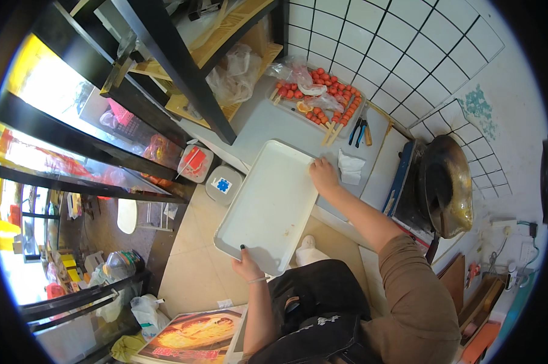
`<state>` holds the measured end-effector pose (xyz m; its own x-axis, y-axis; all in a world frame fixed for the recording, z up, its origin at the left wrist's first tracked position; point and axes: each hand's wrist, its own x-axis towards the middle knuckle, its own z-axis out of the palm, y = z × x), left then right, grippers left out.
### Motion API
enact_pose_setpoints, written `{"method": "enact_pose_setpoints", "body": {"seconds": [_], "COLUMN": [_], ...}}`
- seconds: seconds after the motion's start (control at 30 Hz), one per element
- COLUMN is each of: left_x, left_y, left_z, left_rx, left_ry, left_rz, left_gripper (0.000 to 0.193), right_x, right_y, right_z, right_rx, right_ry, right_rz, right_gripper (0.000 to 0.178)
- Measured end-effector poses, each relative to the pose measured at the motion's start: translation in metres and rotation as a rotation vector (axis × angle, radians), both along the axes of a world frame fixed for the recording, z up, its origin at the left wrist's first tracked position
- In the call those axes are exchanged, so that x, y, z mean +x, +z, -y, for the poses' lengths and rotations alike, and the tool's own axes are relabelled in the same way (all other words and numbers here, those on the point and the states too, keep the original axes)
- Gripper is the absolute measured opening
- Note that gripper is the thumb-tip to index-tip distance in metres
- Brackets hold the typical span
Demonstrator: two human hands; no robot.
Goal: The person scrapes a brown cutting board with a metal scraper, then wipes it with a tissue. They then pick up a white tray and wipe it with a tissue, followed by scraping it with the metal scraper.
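A large white rectangular tray [267, 206] spans the space between my two hands, bare apart from a few small brownish specks. Its near-left edge is gripped by my left hand [247, 267], with the thumb over the rim. My right hand [324, 175] closes on the far right edge, fingers curled at the rim. The far end of the tray overlaps the grey counter [268, 115], while the near end hangs over the floor. Whether its far end rests on the counter I cannot tell. Close to my right hand lies a crumpled white tissue [350, 166].
Behind the tray, another tray [275, 102] holds skewered red fruit [347, 109] and plastic bags. Pliers [359, 131] lie beside it. A large wok [447, 185] sits on a stove at right. Dark shelving [177, 60] stands left, near two lidded bins [224, 184].
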<state>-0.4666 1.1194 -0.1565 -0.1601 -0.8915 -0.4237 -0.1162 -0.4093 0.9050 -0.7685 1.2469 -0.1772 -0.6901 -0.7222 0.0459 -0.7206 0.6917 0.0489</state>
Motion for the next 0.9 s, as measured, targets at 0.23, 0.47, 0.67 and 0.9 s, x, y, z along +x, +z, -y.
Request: {"method": "enact_pose_setpoints", "body": {"seconds": [0.23, 0.47, 0.67, 0.9], "left_x": [-0.019, -0.030, -0.049, -0.035], "left_y": [0.028, 0.024, 0.011, 0.005], "left_z": [-0.001, -0.003, -0.004, -0.008], "left_rx": [0.117, 0.031, 0.017, 0.028], "left_ry": [0.055, 0.067, 0.092, 0.090], "left_rz": [0.081, 0.098, 0.048, 0.018], "left_gripper": [0.017, 0.015, 0.018, 0.017], "right_x": [0.059, 0.166, 0.150, 0.107], "right_y": [0.000, 0.044, 0.030, 0.018], "right_z": [0.002, 0.005, 0.023, 0.007], "right_rx": [-0.211, -0.553, -0.566, -0.478], "right_ry": [-0.110, 0.126, 0.110, 0.013], "right_rz": [0.215, 0.524, 0.405, 0.302], "right_gripper": [0.015, 0.004, 0.005, 0.004]}}
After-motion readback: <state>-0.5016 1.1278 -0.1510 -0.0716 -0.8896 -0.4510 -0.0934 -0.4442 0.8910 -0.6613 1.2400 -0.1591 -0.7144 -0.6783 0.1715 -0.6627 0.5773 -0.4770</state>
